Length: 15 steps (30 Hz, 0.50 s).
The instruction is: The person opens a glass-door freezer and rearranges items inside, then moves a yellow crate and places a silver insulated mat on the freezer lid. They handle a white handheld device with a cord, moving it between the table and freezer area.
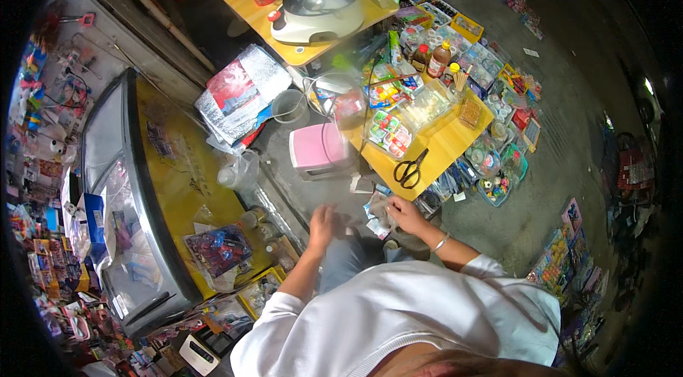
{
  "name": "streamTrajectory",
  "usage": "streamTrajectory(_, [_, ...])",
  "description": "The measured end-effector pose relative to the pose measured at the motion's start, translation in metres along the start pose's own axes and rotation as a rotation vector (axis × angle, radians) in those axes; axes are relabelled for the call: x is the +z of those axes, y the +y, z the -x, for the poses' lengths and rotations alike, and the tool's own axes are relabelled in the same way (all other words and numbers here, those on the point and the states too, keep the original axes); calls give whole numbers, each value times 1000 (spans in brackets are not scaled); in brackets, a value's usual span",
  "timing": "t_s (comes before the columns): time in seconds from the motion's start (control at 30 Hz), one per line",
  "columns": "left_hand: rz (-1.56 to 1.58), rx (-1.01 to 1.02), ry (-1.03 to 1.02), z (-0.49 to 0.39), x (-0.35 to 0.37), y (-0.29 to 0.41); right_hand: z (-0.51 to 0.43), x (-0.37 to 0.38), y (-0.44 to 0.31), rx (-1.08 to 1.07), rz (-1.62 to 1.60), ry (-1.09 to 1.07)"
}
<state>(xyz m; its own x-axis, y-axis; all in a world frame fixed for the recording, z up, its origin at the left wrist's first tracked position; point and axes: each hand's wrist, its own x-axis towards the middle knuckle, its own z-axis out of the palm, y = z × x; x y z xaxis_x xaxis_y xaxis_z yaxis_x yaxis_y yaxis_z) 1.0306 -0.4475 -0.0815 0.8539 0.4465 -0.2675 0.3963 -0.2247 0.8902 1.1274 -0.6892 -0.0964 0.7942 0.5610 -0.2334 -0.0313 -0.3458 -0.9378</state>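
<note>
My right hand grips a crumpled greyish-brown cloth just off the near corner of a low wooden table. Beneath the cloth lie printed packets. My left hand hangs over my leg, with no object visible in it; its fingers are partly hidden and blurred. Close to my right hand, black-handled scissors rest on the table. Behind them are a tray of small sealed cups, a clear food container and a brown block. A pink-topped stool stands beyond my left hand.
A white electric pan sits on a second wooden table. Sauce bottles stand at the low table's far side. A glass-topped chest freezer is on the left. A foil bag, a clear tub and packaged goods surround the area.
</note>
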Motion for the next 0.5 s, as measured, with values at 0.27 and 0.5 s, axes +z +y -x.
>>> streamTrajectory(0.27, [-36,23,58,-48,-102,6,-115,50,-97,-192,-227,-77])
streamTrajectory(0.5, [813,-545,-315,-196,-178,6,-178,149,-202,-475,228,-395])
